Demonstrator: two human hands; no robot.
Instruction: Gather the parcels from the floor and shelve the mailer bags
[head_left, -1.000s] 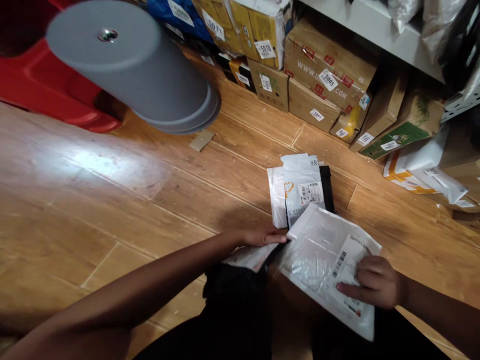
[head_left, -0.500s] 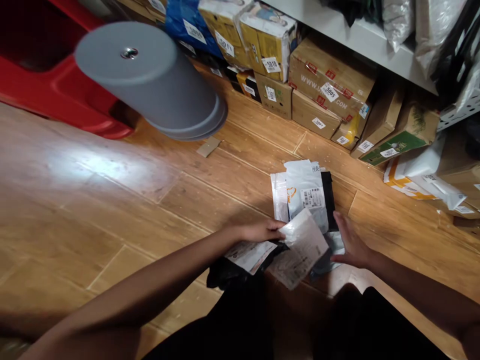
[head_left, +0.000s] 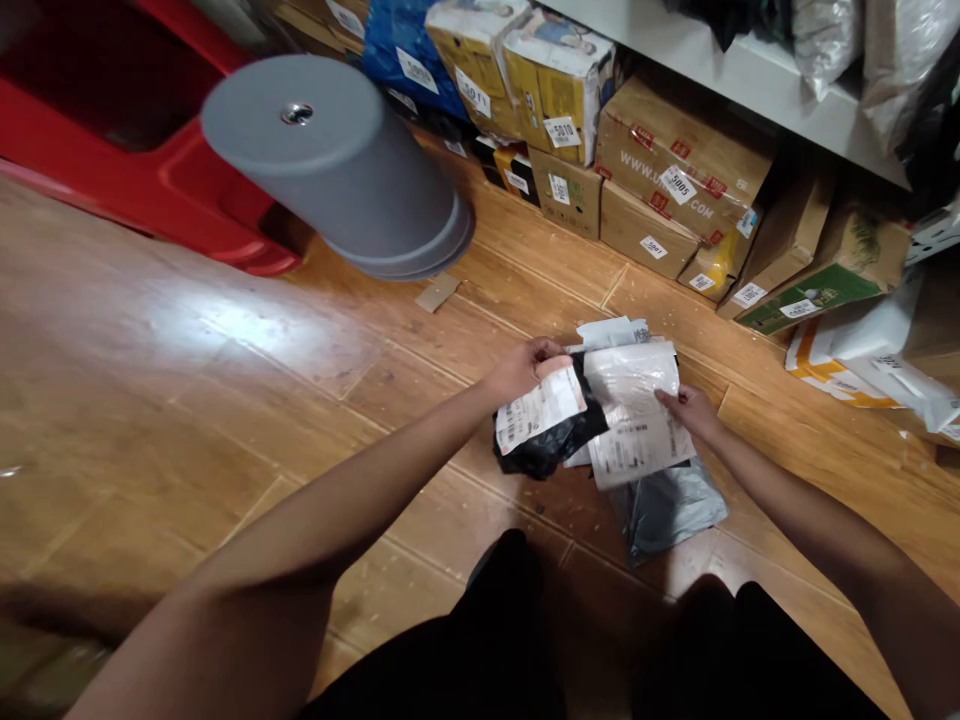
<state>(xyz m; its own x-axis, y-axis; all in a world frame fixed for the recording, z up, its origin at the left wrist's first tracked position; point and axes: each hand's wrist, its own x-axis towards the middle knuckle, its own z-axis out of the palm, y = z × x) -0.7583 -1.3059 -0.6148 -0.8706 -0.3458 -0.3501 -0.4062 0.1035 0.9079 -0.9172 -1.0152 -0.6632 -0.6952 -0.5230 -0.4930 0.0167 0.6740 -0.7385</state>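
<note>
My left hand [head_left: 531,366] is closed on a black plastic mailing bag [head_left: 551,448], whose white shipping label [head_left: 541,408] faces up. Pinched at its right edge by my right hand [head_left: 688,408] is a white mailing bag [head_left: 634,400] with printed text and a barcode. Both parcels overlap a small pile on the wooden floor. Beneath them a grey mailing bag [head_left: 671,510] sticks out toward me, and the top of a pale mailing bag [head_left: 611,330] shows on the far side. The rest of the pile is covered.
A grey lidded bin [head_left: 360,170] stands at the upper left beside a red plastic object [head_left: 202,200]. Several numbered cardboard boxes [head_left: 679,165] line the floor under a white shelf [head_left: 750,85]. A flat cardboard scrap [head_left: 437,293] lies near the bin.
My left hand has moved forward with the black bag and let go of the white bag. My right hand has gone from open to pinching the white bag, now over the pile.
</note>
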